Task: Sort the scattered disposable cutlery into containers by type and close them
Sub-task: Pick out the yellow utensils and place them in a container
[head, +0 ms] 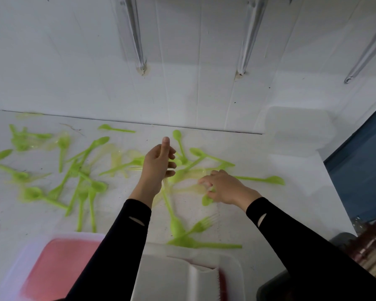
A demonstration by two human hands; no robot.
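Over a white table [291, 213] strewn with lime-green plastic spoons and forks [261, 179], the right hand [226, 187] pinches one green plastic spoon [206, 200], while the left hand [159, 166] is curled, with blur hiding whether it holds anything; this is the gathering step, and the spoon probably next needs carrying to the white plastic container [161, 276] at the near edge.

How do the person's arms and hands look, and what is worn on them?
The left sleeve and right sleeve are long and black, each with a small oval slit near the cuff. The left hand and right hand are bare, without gloves.
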